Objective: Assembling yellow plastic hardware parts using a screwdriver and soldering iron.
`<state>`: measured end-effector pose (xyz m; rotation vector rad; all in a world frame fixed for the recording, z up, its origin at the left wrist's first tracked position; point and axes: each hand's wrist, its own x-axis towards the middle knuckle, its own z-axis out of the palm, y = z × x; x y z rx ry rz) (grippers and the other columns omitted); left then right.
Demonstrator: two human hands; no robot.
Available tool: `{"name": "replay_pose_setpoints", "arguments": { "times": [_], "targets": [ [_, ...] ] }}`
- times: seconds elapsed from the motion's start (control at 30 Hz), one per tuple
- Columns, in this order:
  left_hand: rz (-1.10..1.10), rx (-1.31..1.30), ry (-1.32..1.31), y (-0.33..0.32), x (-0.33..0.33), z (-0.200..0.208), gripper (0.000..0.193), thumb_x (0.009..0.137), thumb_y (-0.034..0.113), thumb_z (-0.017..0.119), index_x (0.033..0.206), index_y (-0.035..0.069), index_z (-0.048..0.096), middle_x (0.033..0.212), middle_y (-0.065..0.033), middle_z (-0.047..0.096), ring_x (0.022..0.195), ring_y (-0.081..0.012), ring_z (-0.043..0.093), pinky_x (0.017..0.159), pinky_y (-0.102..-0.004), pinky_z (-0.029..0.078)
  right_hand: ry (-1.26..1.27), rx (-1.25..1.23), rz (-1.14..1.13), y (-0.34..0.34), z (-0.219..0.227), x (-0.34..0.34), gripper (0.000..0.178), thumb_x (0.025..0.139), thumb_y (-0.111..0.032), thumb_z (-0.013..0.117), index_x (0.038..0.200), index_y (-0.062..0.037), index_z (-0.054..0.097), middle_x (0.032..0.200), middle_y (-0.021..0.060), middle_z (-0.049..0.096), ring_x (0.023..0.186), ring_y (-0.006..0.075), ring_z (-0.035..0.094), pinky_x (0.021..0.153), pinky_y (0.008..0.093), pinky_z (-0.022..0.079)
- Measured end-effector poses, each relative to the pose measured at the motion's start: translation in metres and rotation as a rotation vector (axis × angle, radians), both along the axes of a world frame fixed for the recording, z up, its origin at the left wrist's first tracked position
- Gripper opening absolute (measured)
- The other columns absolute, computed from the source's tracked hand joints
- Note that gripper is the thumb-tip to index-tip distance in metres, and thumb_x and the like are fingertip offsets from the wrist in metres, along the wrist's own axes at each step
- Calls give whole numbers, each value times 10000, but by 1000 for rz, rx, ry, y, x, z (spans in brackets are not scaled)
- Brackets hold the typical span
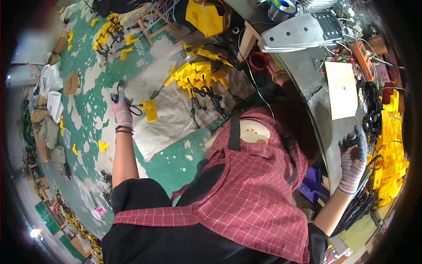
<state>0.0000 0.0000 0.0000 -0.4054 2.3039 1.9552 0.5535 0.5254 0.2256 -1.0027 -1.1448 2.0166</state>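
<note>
My left hand (121,111), in a striped glove with dark fingertips, is out over the floor at the left. It is closed on a looped black cable (135,108), with a yellow plastic housing (150,110) hanging at the cable's end over a pale sheet (169,121). A pile of similar yellow housings with black cables (200,75) lies on that sheet, farther right. My right hand (354,154), gloved alike, is over the grey workbench (325,127) edge, fingers loosely bent and nothing visible in them. Beside it are stacked yellow parts (389,149) and black cables (358,211).
On the bench lie a yellowish paper sheet (341,90), grey metal plates (299,33), an orange tool (364,61) and a solder wire spool (282,9). A yellow bag (205,18) stands at the far side. More yellow parts (110,31) lie on the green floor.
</note>
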Motion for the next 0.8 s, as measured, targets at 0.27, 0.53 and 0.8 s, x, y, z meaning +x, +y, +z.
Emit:
{"name": "replay_pose_setpoints", "arguments": {
  "times": [0.27, 0.53, 0.8],
  "targets": [
    [-453, -1295, -177, -124, 97, -154, 526, 767, 448, 753, 1028, 15, 607, 1003, -184, 699, 946, -345, 680, 834, -418, 537, -111, -23, -143, -17, -7, -6, 374, 946, -269, 604, 1287, -115, 622, 1039, 11, 687, 924, 165, 631, 875, 334, 489],
    [-622, -1242, -814, -18, 168, -134, 599, 890, 485, 531, 1243, 7, 611, 1268, -218, 624, 1204, -340, 586, 1033, -404, 431, -278, 335, -127, -26, -13, 5, 383, 897, -33, 584, 1278, -69, 607, 1098, 49, 668, 961, 161, 624, 884, 308, 501],
    [-293, -378, -153, 9, 117, -221, 366, 962, 213, 541, 1261, 3, 555, 1156, -109, 618, 971, -244, 592, 878, -337, 473, -568, 429, 48, -34, 19, -87, 213, 914, -160, 632, 1044, 2, 677, 819, 35, 669, 761, 82, 585, 707, 244, 479]
  ]
}}
